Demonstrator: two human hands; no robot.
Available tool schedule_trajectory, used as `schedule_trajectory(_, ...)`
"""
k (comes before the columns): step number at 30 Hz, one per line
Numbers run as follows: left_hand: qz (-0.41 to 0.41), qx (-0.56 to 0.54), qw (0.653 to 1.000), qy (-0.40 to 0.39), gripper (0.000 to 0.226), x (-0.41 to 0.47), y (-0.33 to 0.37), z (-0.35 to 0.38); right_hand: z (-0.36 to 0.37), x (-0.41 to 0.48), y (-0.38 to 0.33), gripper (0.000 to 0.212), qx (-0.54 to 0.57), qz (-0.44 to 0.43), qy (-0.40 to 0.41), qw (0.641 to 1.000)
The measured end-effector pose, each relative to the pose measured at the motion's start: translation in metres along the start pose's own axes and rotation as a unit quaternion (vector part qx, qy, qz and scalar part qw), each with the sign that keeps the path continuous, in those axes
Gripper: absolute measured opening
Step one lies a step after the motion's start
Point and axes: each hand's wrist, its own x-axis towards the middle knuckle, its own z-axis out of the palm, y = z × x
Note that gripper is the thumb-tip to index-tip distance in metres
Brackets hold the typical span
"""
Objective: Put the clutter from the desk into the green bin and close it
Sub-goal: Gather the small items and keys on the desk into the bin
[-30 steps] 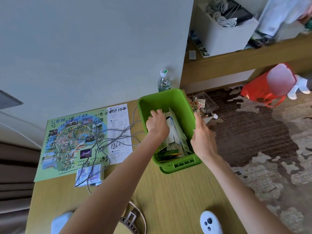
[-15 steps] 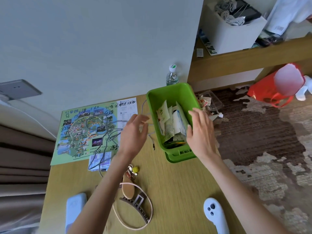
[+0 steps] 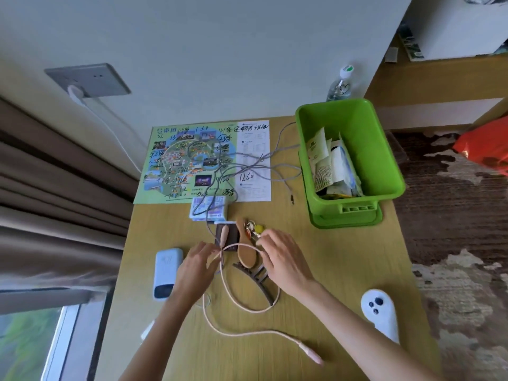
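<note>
Near the green bin (image 3: 367,133) (open) the left hand (image 3: 195,268) pinches the pink cable (image 3: 310,354) to lift it in; the right hand (image 3: 286,262) touches the keys (image 3: 254,231), grip unclear

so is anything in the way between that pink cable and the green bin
Nothing visible blocks it: bare desk lies between the pink cable and the open green bin. The brown hair claw overlaps the cable's loop, though.
</note>
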Motion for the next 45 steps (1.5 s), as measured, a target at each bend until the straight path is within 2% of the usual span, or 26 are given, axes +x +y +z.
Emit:
schedule_trajectory(3, -0.002, -0.003, 1.0, -0.023, 0.024, -0.014, -0.011, 0.011, 0.022, -0.01, -0.008, 0.032, 0.003, 0.022, -0.071, 0.997)
schedule_trajectory(8, -0.008, 0.006, 1.0, -0.023, 0.025, -0.022, -0.018, 0.021, 0.035, -0.023, -0.019, 0.037, -0.071, 0.016, -0.061, 0.995)
schedule_trajectory(11, -0.024, 0.013, 0.999, -0.038, 0.025, -0.025, -0.023, 0.025, 0.041, -0.022, -0.025, 0.04, -0.125, 0.031, -0.099, 0.987)
schedule_trajectory(16, -0.018, 0.015, 0.998, -0.056, 0.028, -0.024, -0.026, 0.025, 0.047, -0.022, -0.029, 0.022, -0.124, 0.067, -0.118, 0.983)
schedule_trajectory(20, -0.004, -0.013, 1.0, -0.025, 0.02, -0.018, -0.016, 0.019, 0.037, -0.026, -0.025, 0.005, -0.027, 0.105, -0.074, 0.991)
schedule_trajectory(26, 0.014, -0.028, 0.999, 0.021, 0.017, 0.005, 0.02, 0.009, 0.006, -0.028, -0.005, 0.016, 0.104, 0.186, -0.116, 0.97)
schedule_trajectory(29, 0.02, -0.039, 0.999, 0.026, 0.018, 0.022, 0.044, 0.01, -0.008, -0.024, 0.002, 0.016, 0.189, 0.227, -0.098, 0.95)
schedule_trajectory(31, 0.002, -0.03, 0.999, 0.018, 0.02, 0.035, 0.057, 0.013, -0.017, -0.022, 0.005, 0.014, 0.275, 0.264, -0.066, 0.922)
schedule_trajectory(34, -0.071, 0.007, 0.997, -0.012, 0.024, 0.051, 0.072, 0.021, -0.027, -0.019, 0.01, 0.008, 0.416, 0.341, -0.028, 0.842)
schedule_trajectory(36, -0.114, 0.039, 0.992, -0.034, 0.038, 0.058, 0.078, 0.026, -0.03, -0.018, 0.014, 0.009, 0.517, 0.386, -0.005, 0.764)
schedule_trajectory(39, -0.145, 0.072, 0.986, -0.033, 0.049, 0.066, 0.085, 0.036, -0.031, -0.017, 0.017, 0.021, 0.679, 0.396, 0.027, 0.617)
schedule_trajectory(40, -0.152, 0.081, 0.985, -0.028, 0.05, 0.067, 0.086, 0.04, -0.03, -0.016, 0.018, 0.019, 0.707, 0.393, 0.025, 0.587)
schedule_trajectory(41, -0.159, 0.087, 0.983, -0.023, 0.049, 0.068, 0.088, 0.044, -0.03, -0.016, 0.019, 0.017, 0.714, 0.394, 0.015, 0.579)
schedule_trajectory(42, -0.167, 0.086, 0.982, -0.017, 0.049, 0.068, 0.089, 0.047, -0.029, -0.015, 0.02, 0.02, 0.702, 0.401, -0.001, 0.589)
schedule_trajectory(45, -0.2, 0.031, 0.979, 0.003, 0.052, 0.068, 0.09, 0.051, -0.027, -0.009, 0.023, 0.032, 0.629, 0.434, -0.034, 0.645)
